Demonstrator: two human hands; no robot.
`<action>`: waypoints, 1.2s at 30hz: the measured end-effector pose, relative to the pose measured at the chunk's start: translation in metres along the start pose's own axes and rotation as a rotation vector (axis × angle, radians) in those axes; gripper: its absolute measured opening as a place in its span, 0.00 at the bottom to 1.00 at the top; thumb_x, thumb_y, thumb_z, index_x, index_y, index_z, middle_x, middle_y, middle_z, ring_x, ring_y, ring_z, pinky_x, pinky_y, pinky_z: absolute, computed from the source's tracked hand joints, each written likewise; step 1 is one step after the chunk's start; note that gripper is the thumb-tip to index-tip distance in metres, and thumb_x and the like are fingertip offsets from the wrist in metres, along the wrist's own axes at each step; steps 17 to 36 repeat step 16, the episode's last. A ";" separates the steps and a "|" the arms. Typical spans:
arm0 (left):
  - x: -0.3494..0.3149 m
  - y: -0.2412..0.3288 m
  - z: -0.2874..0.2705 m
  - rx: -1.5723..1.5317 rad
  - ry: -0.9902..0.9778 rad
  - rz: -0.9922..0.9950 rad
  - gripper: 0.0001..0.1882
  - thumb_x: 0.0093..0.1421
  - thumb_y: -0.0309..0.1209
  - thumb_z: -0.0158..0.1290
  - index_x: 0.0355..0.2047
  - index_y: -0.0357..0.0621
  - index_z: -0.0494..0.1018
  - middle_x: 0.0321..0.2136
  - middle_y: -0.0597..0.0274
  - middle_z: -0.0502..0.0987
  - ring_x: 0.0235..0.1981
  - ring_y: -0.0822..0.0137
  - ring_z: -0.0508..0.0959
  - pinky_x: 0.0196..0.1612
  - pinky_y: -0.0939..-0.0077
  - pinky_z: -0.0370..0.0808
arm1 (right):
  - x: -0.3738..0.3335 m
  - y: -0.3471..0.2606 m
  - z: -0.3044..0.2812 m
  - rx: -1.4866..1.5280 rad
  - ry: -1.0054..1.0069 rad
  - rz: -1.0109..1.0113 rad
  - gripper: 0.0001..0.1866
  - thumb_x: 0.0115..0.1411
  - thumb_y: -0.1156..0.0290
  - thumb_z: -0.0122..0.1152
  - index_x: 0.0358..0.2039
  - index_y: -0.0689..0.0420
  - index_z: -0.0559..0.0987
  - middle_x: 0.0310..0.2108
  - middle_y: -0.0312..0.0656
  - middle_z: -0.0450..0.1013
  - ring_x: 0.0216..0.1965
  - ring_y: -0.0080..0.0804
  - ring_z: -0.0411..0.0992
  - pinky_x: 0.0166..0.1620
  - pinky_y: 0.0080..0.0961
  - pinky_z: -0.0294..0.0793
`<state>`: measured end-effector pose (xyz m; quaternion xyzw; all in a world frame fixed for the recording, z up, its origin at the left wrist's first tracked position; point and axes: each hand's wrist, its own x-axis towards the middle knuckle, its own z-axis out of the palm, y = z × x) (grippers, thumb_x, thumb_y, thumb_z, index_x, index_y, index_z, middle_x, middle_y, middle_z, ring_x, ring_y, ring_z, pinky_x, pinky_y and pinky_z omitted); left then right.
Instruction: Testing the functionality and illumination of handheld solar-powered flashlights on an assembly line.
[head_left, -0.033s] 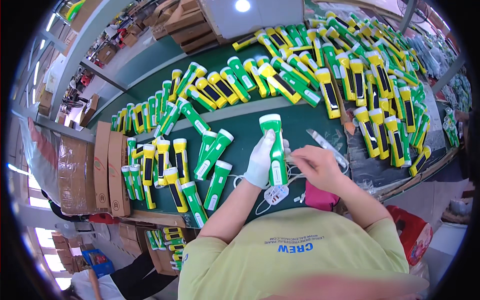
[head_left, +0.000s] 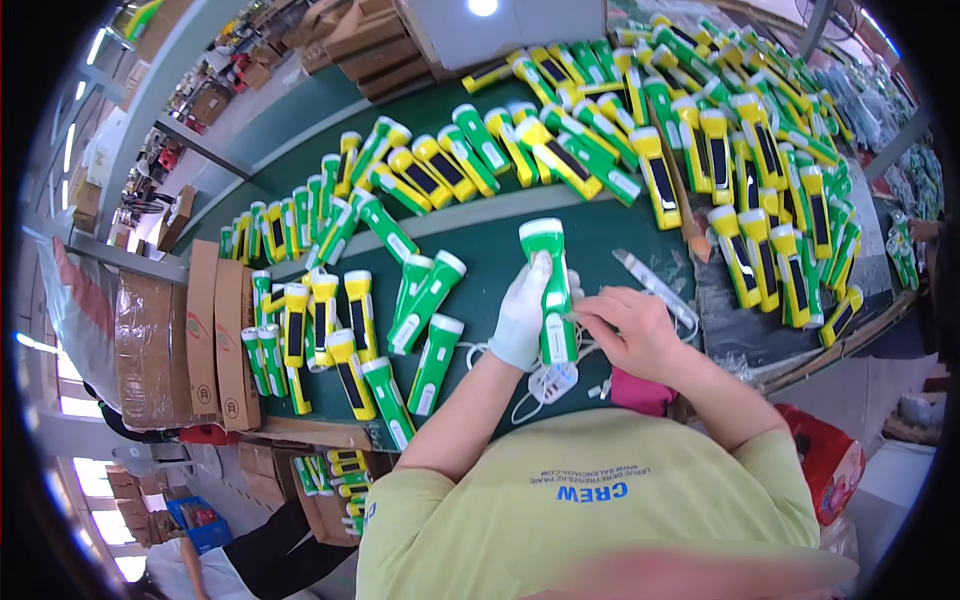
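Note:
My left hand point(head_left: 522, 310), in a white glove, is wrapped round a green flashlight point(head_left: 555, 290) with its white lens end pointing away from me. My bare right hand point(head_left: 625, 325) has its fingertips pinched against the flashlight's right side; what they hold, if anything, is too small to make out. White cables point(head_left: 597, 352) run beneath both hands. A white power strip point(head_left: 553, 380) lies below the flashlight, and a pink pouch point(head_left: 640, 392) sits under my right wrist. Just past my right hand is a long white tool point(head_left: 648, 282).
Green flashlights point(head_left: 437, 365) and yellow flashlights point(head_left: 350, 375) stand and lie to the left. More yellow flashlights point(head_left: 655, 180) line the back shelf and pile up at right. Cardboard sheets point(head_left: 203, 335) stand at the table's left end. Another person point(head_left: 265, 550) is at lower left.
The flashlight and my left hand have shifted very slightly toward the far side. My right fingertips stay at the flashlight's side, with the hand turned a little.

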<state>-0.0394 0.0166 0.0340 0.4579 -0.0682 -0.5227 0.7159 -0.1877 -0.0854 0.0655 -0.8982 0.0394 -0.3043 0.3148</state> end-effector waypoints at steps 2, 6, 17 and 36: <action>-0.001 -0.003 0.003 0.124 0.007 0.110 0.18 0.69 0.47 0.46 0.45 0.45 0.68 0.32 0.62 0.75 0.31 0.71 0.76 0.35 0.76 0.74 | 0.007 -0.003 0.000 -0.294 -0.064 -0.134 0.12 0.47 0.75 0.61 0.35 0.55 0.77 0.25 0.37 0.67 0.27 0.34 0.71 0.26 0.28 0.72; 0.006 -0.001 0.009 0.309 -0.020 0.310 0.14 0.68 0.38 0.50 0.46 0.42 0.66 0.32 0.63 0.74 0.31 0.74 0.74 0.33 0.78 0.73 | 0.021 -0.002 -0.003 -0.418 -0.204 -0.208 0.10 0.46 0.74 0.59 0.32 0.55 0.77 0.25 0.38 0.68 0.28 0.33 0.71 0.27 0.28 0.72; 0.013 0.035 0.008 0.175 -0.147 0.181 0.18 0.67 0.38 0.50 0.51 0.40 0.63 0.35 0.58 0.75 0.29 0.71 0.77 0.33 0.76 0.77 | -0.033 0.000 0.032 0.096 -0.446 -0.038 0.09 0.52 0.74 0.67 0.36 0.51 0.83 0.29 0.37 0.77 0.31 0.34 0.77 0.29 0.30 0.77; 0.013 0.035 0.008 0.175 -0.147 0.181 0.18 0.67 0.38 0.50 0.51 0.40 0.63 0.35 0.58 0.75 0.29 0.71 0.77 0.33 0.76 0.77 | -0.033 0.000 0.032 0.096 -0.446 -0.038 0.09 0.52 0.74 0.67 0.36 0.51 0.83 0.29 0.37 0.77 0.31 0.34 0.77 0.29 0.30 0.77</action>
